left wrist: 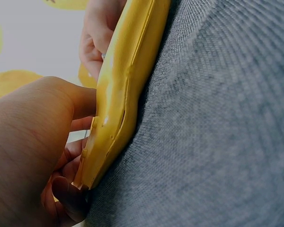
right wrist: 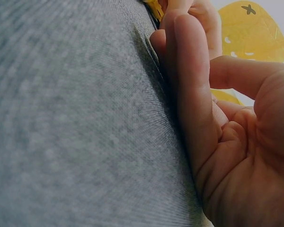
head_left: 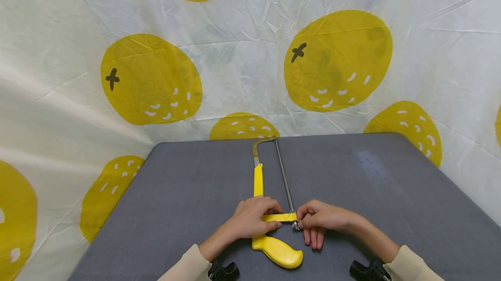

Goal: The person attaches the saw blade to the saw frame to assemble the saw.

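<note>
A hacksaw lies on the grey table point(head_left: 188, 194), its yellow handle point(head_left: 278, 252) toward me, its yellow frame bar point(head_left: 258, 181) and thin blade point(head_left: 284, 176) running away. My left hand point(head_left: 252, 220) grips the frame where the short yellow crosspiece point(head_left: 279, 217) meets the handle. My right hand point(head_left: 321, 220) pinches the small metal nut point(head_left: 296, 225) at the blade's near end, while its other fingers lie flat on the table. The left wrist view shows the handle point(left wrist: 120, 85) close up beside my left hand point(left wrist: 28, 156). In the right wrist view, my right hand point(right wrist: 203, 118) rests on the cloth point(right wrist: 75, 118).
A white cloth with large yellow fruit prints point(head_left: 336, 61) hangs behind and around the table. The table's back edge point(head_left: 219, 142) lies just past the saw's far end. Grey surface spreads left and right of the saw.
</note>
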`<state>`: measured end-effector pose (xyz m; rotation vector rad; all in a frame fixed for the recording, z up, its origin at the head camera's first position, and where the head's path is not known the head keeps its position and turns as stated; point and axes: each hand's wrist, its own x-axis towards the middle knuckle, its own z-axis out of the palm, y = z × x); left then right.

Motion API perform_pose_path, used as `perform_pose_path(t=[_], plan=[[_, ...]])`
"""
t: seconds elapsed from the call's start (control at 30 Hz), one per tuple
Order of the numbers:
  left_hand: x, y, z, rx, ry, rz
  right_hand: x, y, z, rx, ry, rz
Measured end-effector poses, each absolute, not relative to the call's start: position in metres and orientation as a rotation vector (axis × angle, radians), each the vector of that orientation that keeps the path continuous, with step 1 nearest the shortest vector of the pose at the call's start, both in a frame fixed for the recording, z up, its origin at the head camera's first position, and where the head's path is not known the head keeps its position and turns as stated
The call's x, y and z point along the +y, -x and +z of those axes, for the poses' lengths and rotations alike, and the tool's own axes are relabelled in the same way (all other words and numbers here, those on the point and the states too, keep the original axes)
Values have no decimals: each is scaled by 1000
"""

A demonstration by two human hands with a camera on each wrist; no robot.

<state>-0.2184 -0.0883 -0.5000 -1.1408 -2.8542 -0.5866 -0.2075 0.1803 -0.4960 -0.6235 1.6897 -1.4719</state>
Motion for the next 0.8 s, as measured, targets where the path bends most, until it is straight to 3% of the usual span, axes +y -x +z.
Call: perform_pose_path(t=[0.8], plan=[[-85,221,-497,-2836,1124,-595,182,212,-489,1680,596,-1467]])
